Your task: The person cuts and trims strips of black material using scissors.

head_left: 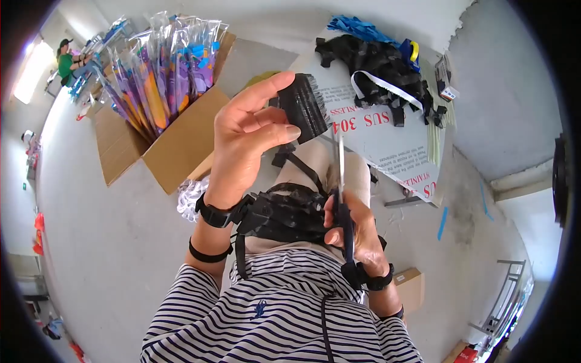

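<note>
My left hand (245,130) pinches a flat black piece of strap-like material (304,109) between thumb and fingers; its right edge is frayed like a fringe. In my right hand (358,230) is a pair of scissors (341,166), fingers around the dark handles and blades pointing up. The blade tips are close to the lower right corner of the black piece; whether they touch it I cannot tell. Across my lap lies a heap of black straps (284,212), below both hands.
A table with printed sheet covering (387,136) carries a pile of black straps (375,63), a white strip and blue bands (363,27). At left stands an open cardboard box (187,130) of plastic-wrapped purple items (163,78). A person in green (68,65) sits far left.
</note>
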`<state>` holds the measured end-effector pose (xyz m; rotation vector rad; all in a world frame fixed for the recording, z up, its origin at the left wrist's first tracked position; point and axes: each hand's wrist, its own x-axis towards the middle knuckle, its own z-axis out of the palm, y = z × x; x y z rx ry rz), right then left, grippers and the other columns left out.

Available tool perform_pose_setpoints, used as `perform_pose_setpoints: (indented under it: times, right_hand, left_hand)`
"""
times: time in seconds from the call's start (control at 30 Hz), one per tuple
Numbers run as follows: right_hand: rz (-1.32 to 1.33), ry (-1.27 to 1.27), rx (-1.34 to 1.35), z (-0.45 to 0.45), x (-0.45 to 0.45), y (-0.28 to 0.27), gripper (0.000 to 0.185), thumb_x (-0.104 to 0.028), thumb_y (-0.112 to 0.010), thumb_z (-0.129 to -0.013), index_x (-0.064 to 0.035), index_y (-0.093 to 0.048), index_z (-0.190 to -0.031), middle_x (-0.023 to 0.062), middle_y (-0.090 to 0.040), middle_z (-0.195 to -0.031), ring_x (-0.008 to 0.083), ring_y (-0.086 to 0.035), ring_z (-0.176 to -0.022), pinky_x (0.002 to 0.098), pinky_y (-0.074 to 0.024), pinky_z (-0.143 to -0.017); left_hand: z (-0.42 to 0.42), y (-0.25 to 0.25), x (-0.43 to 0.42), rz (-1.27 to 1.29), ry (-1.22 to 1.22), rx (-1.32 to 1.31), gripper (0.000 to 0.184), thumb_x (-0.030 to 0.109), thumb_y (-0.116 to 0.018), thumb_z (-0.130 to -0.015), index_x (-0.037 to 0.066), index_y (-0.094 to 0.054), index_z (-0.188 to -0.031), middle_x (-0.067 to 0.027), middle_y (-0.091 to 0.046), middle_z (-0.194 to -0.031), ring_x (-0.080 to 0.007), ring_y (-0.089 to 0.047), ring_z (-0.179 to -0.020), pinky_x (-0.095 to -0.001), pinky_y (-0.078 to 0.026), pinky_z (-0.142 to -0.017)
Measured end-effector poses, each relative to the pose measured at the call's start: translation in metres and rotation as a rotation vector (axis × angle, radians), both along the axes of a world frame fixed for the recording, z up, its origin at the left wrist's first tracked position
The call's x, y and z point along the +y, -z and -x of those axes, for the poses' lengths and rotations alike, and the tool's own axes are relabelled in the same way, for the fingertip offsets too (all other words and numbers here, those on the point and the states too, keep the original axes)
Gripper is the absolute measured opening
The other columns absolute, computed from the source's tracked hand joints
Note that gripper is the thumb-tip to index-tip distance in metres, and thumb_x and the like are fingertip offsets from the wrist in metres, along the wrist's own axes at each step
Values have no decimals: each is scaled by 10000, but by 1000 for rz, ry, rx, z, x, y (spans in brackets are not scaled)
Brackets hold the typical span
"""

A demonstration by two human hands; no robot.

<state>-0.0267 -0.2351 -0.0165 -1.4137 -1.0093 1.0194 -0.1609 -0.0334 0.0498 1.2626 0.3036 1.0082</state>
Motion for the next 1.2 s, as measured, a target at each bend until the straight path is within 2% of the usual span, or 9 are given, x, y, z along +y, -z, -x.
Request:
perform_pose_setpoints:
  times: [0.13, 0.2, 0.27, 0.33, 0.43, 0.7, 0.77, 0.97, 1.2]
  right_hand:
    - [28, -41, 14, 5, -6, -2, 880, -781, -783, -586, -23, -589, -988, -4, -580, -801, 92, -556, -733, 235, -453, -656]
    - [19, -47, 18, 4, -8, -2, 867, -787, -772, -612, -25, -585, -980, -3, -574, -795, 91, -550, -728, 232, -446, -658]
    - [-45, -43, 8, 4, -7, 0, 660, -572, -831, -771, 18, -588, -942, 30, -535, -753, 124, -532, -695, 275, -430, -616]
    - [-46, -31, 12, 5, -6, 2, 628, -550, -824, -787, 16, -592, -933, 26, -531, -745, 119, -514, -680, 272, -415, -605]
    - [-49, -4, 14, 8, -3, -2, 568, -506, -811, -814, 11, -597, -911, 16, -523, -723, 110, -484, -654, 265, -390, -587]
    - [-53, 50, 71, 14, -4, -5, 461, -414, -799, -861, 3, -605, -863, -8, -522, -672, 81, -463, -609, 246, -360, -552]
    - [-27, 43, 178, 15, -5, -9, 408, -358, -818, -857, -5, -614, -857, -13, -556, -662, 55, -477, -575, 226, -361, -527]
    - [1, 55, 128, 16, -8, -9, 335, -270, -831, -853, -8, -621, -847, 5, -623, -689, 50, -519, -583, 220, -400, -538]
    - [-112, -6, 5, 12, -2, -1, 506, -454, -810, -841, 4, -599, -870, 26, -576, -731, 116, -535, -658, 276, -443, -614]
  left_hand:
    - [-5, -3, -7, -69, 12, 95, 613, -139, -639, -793, -31, -563, -1391, -105, -708, -1134, -93, -670, -838, -234, -566, -757]
    - [-6, -2, -9, -144, 8, 200, 650, -135, -627, -785, 0, -557, -1418, -68, -716, -990, -83, -664, -795, -235, -559, -755]
    - [-6, -3, -11, -139, 19, 209, 666, -133, -623, -780, 12, -555, -1426, -52, -707, -938, -78, -662, -785, -235, -558, -759]
    - [-7, -4, -14, -135, 29, 218, 682, -131, -618, -774, 24, -553, -1435, -36, -699, -885, -74, -660, -774, -235, -556, -763]
    - [-9, -5, -18, -145, 25, 224, 685, -133, -610, -771, 20, -550, -1436, -45, -707, -938, -71, -660, -783, -237, -560, -767]
    - [-9, -4, -18, -164, 27, 203, 694, -147, -626, -769, 10, -538, -1439, -88, -619, -1389, -65, -662, -815, -233, -564, -766]
    - [-9, -3, -18, -166, 23, 193, 691, -148, -626, -772, 7, -536, -1439, -92, -614, -1398, -67, -662, -810, -232, -563, -761]
    - [-7, -2, -16, -155, 40, 186, 698, -156, -626, -775, 0, -522, -1447, -98, -595, -1424, -68, -659, -803, -228, -560, -749]
    - [-7, -3, -22, -170, 75, 176, 771, -158, -621, -756, 12, -469, -1492, -95, -552, -1472, -71, -656, -813, -242, -552, -790]
